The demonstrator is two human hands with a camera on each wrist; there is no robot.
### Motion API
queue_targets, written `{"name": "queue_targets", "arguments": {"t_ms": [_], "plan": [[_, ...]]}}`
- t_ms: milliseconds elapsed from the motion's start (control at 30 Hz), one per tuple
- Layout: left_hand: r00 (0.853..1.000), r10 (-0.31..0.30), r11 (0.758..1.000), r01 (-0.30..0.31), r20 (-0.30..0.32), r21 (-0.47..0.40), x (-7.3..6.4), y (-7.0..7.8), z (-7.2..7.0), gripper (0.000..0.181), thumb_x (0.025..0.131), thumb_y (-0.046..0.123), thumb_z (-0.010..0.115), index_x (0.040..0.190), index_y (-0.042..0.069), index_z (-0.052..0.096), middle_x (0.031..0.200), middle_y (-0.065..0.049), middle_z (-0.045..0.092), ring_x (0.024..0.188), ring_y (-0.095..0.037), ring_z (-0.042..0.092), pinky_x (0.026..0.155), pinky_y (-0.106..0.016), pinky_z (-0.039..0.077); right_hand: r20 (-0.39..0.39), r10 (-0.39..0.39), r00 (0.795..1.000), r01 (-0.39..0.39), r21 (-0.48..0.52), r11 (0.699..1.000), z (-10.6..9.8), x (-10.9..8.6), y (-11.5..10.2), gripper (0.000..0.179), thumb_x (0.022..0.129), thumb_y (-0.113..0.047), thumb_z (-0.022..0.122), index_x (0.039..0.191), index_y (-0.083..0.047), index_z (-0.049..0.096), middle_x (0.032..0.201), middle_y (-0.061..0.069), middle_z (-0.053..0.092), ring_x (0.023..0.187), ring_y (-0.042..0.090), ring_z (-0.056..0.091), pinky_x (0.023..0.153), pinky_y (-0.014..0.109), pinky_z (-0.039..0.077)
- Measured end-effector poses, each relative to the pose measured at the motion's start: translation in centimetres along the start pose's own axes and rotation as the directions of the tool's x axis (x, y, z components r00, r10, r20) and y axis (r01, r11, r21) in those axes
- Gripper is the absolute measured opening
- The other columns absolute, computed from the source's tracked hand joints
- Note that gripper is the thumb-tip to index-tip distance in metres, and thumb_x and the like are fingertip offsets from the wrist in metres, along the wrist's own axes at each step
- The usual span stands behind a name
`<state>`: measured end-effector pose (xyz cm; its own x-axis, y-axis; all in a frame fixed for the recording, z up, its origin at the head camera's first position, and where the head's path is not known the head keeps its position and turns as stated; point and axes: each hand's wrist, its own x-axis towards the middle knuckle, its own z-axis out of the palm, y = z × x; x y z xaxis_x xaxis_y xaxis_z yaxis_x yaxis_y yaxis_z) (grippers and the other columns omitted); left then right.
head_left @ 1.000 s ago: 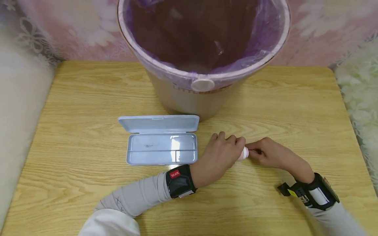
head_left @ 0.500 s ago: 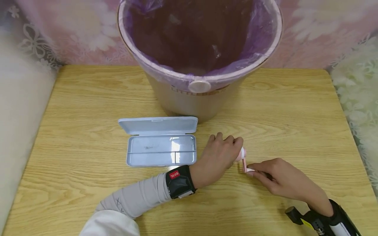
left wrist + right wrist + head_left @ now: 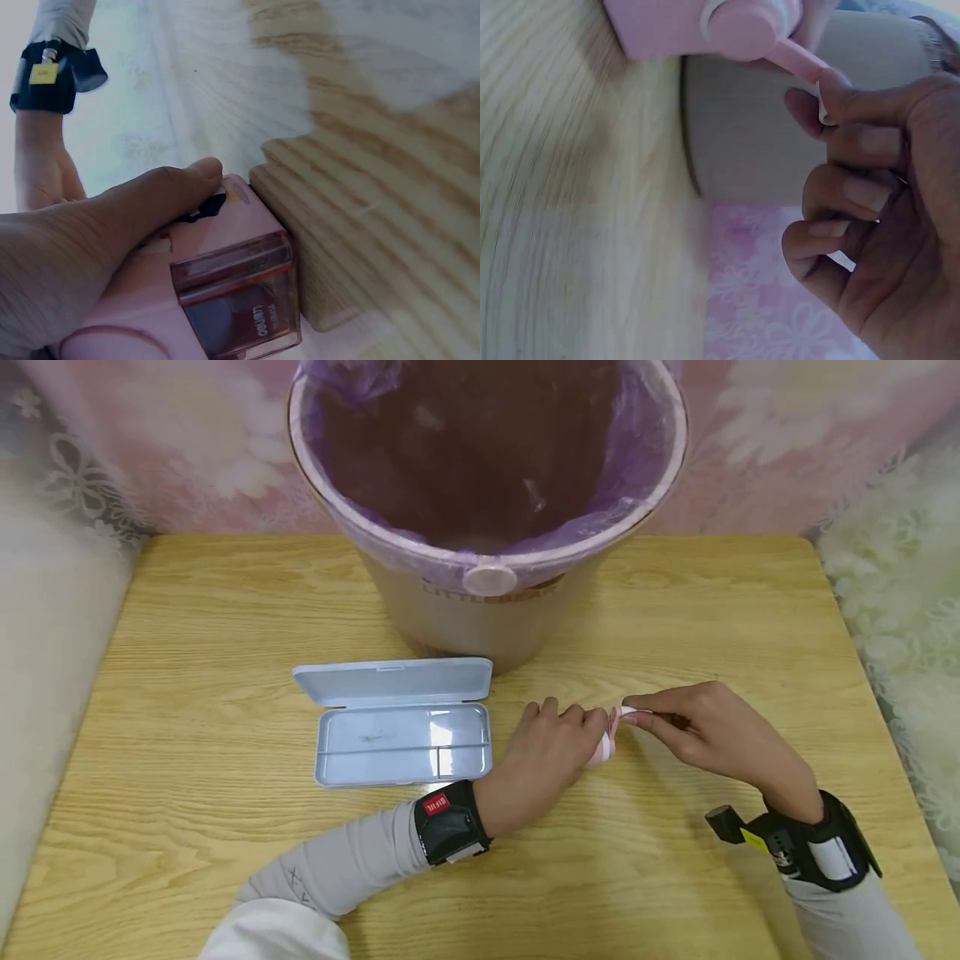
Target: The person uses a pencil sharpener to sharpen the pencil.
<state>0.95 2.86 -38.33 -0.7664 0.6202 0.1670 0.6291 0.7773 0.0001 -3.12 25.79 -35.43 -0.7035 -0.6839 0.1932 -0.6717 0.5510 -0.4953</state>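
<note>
My left hand [image 3: 543, 760] grips a pink crank pencil sharpener [image 3: 247, 214] on the table, its thumb [image 3: 161, 191] lying along the top. A see-through reddish shavings drawer [image 3: 240, 304] shows on the sharpener in the left wrist view. From the sharpener's right end sticks out a pink crank arm [image 3: 799, 60]. Its small white knob [image 3: 823, 109] is pinched between the thumb and fingers of my right hand [image 3: 712, 735]. The crank points upward in the head view. Most of the sharpener is hidden under my left hand there, and no pencil is visible.
Left of my left hand lies a pale blue pencil case [image 3: 375, 735], lid raised, with compartments inside. Behind it stands a large bin [image 3: 480, 627] lined with a purple bag [image 3: 637, 460]. Both are on the wooden table [image 3: 187, 635], which meets a floral backdrop [image 3: 225, 435].
My right hand moved down and outward with the crank knob, then back up, turning the crank. My left hand stays on the sharpener. The head view has shifted slightly.
</note>
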Motion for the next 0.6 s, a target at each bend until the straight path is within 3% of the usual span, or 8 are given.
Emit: {"name": "queue_targets", "arguments": {"t_ms": [167,300,367,500,600], "plan": [[1.0,0.009,1.0,-0.009,0.006,0.003,0.0,0.0,0.1,0.017,0.098,0.016,0.066,0.113,0.02,0.059,0.088,0.007,0.069,0.076,-0.014,0.063,0.07,-0.027,0.052,-0.005,0.035,0.999,-0.035,0.009,0.999,0.5,0.2,0.7,0.023,0.088,-0.005,0.077,0.111,-0.006,0.079,0.058,-0.021,0.038,0.054,-0.008,0.031,0.05,0.011,0.029],[1.0,0.006,1.0,-0.007,0.028,0.011,0.0,-0.2,-0.2,0.03,0.097,0.018,0.067,0.126,0.02,0.059,0.093,0.007,0.07,0.08,-0.015,0.064,0.073,-0.028,0.052,0.003,0.103,0.995,-0.103,-0.03,0.994,1.5,0.3,1.0,0.025,0.09,-0.006,0.074,0.115,-0.006,0.077,0.057,-0.019,0.036,0.052,-0.007,0.03,0.05,0.015,0.031],[1.0,-0.002,1.0,0.002,0.015,0.018,0.0,-0.2,-0.2,0.026,0.096,0.019,0.068,0.121,0.019,0.059,0.091,0.007,0.069,0.078,-0.014,0.064,0.071,-0.027,0.051,0.087,0.154,0.984,-0.153,-0.018,0.988,2.4,0.4,1.4,0.024,0.093,-0.006,0.07,0.116,-0.008,0.077,0.057,-0.016,0.041,0.051,-0.006,0.029,0.05,0.018,0.032],[0.999,-0.013,1.0,0.013,-0.03,0.0,-0.1,0.0,0.0,0.019,0.092,0.024,0.073,0.1,0.019,0.056,0.083,0.007,0.066,0.072,-0.013,0.06,0.065,-0.025,0.047,0.247,0.243,0.938,-0.259,0.033,0.965,4.2,-0.2,2.0,0.026,0.097,-0.004,0.062,0.117,-0.009,0.077,0.061,-0.013,0.05,0.051,-0.004,0.029,0.053,0.02,0.032],[0.999,-0.017,1.0,0.015,-0.051,-0.025,-0.2,0.1,0.2,0.023,0.088,0.025,0.076,0.095,0.019,0.055,0.079,0.007,0.063,0.069,-0.013,0.058,0.062,-0.024,0.044,0.266,0.251,0.931,-0.27,0.037,0.962,4.8,-1.4,1.3,0.02,0.097,-0.006,0.064,0.109,-0.011,0.079,0.062,-0.015,0.048,0.053,-0.006,0.03,0.054,0.019,0.033]]}}
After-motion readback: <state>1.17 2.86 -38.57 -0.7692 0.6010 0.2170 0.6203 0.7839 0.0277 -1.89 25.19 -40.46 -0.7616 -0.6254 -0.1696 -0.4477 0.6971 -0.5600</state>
